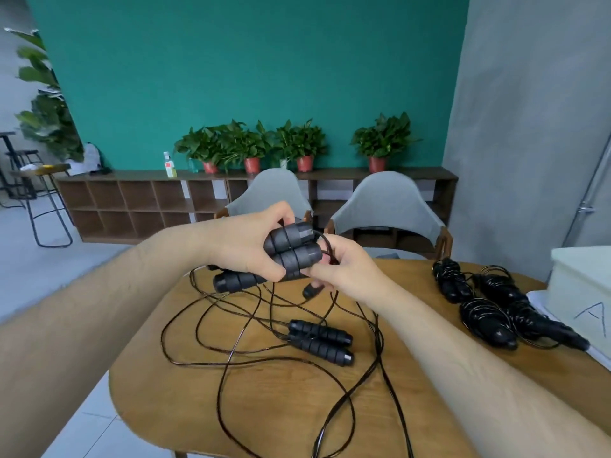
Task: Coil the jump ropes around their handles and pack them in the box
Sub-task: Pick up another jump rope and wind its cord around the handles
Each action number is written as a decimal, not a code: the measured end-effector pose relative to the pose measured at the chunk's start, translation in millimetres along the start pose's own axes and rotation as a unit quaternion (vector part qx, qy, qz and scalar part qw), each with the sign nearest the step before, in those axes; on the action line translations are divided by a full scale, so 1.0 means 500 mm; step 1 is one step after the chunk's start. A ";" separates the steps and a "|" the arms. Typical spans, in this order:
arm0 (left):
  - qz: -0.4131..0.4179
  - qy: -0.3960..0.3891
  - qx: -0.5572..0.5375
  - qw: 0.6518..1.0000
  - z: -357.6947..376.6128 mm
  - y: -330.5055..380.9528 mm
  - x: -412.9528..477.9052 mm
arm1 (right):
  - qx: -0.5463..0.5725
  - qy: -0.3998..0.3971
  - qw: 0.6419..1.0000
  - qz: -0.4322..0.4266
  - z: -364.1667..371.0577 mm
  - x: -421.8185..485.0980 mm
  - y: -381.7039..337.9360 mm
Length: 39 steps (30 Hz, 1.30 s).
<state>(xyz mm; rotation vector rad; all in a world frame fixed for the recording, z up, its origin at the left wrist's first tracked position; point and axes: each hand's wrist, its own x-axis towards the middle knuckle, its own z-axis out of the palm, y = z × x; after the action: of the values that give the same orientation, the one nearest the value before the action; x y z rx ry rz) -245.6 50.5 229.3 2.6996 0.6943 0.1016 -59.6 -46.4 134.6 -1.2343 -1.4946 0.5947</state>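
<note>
At frame centre, the left hand [241, 242] clamps the paired handles [292, 251] above the worktop [264, 408]; the right hand [347, 271] pinches the cord [328, 244]. Best keep each turn taut and side by side.

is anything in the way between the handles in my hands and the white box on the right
Yes: the coiled jump ropes lie on the table in front of the white box, between it and the held handles. Lifting over them looks workable.
</note>
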 end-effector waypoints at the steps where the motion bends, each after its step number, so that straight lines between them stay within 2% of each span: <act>1: 0.009 0.006 0.001 1.000 -0.001 0.001 0.002 | 0.022 -0.013 1.000 0.006 -0.005 0.000 -0.004; 4: 0.034 -0.004 -0.044 0.998 0.002 0.002 0.012 | 0.057 -0.053 0.997 0.022 -0.024 -0.005 -0.020; 7: 0.042 0.013 -0.026 0.999 0.018 0.004 0.026 | 0.040 -0.019 0.999 0.015 -0.034 -0.014 -0.029; 10: 0.073 0.107 0.099 0.987 0.037 0.020 0.040 | 0.057 0.049 0.997 0.031 -0.051 -0.029 -0.023; 13: 0.087 0.215 0.302 0.925 0.056 0.023 0.061 | 0.078 0.109 0.990 0.039 -0.077 -0.048 -0.020; 14: 0.090 0.234 0.321 0.913 0.061 0.024 0.069 | 0.086 0.121 0.988 0.039 -0.087 -0.053 -0.021; 17: 0.109 0.246 0.233 0.935 0.063 0.039 0.086 | 0.102 0.142 0.984 0.031 -0.109 -0.064 -0.028; 21: 0.102 0.269 0.088 0.954 0.053 0.070 0.091 | 0.194 0.195 0.961 0.017 -0.134 -0.064 -0.033; 24: 0.104 0.326 0.000 0.940 0.037 0.088 0.099 | 0.095 0.216 0.972 0.018 -0.121 -0.064 -0.032; 26: 0.096 0.351 0.014 0.931 0.025 0.098 0.109 | 0.016 0.194 0.980 0.026 -0.099 -0.070 -0.026; 28: 0.073 0.368 0.106 0.921 0.017 0.100 0.122 | -0.036 0.168 0.984 0.054 -0.076 -0.070 -0.026; 31: 0.039 0.396 0.249 0.883 0.020 0.095 0.144 | -0.159 0.127 0.971 0.128 -0.061 -0.057 -0.037; 35: -0.049 0.363 0.426 0.827 0.047 0.083 0.163 | -0.297 0.044 0.939 0.169 -0.057 -0.047 -0.054; 37: -0.065 0.332 0.488 0.805 0.061 0.065 0.164 | -0.366 0.022 0.919 0.142 -0.057 -0.048 -0.069; 39: -0.051 0.305 0.516 0.799 0.072 0.034 0.166 | -0.465 0.022 0.882 0.066 -0.066 -0.053 -0.090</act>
<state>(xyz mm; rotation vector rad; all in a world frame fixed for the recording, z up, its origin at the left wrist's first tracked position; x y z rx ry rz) -159.5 64.9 200.2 3.6761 1.4024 0.8161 -49.2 -93.7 172.7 -2.0677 -1.7171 -0.1328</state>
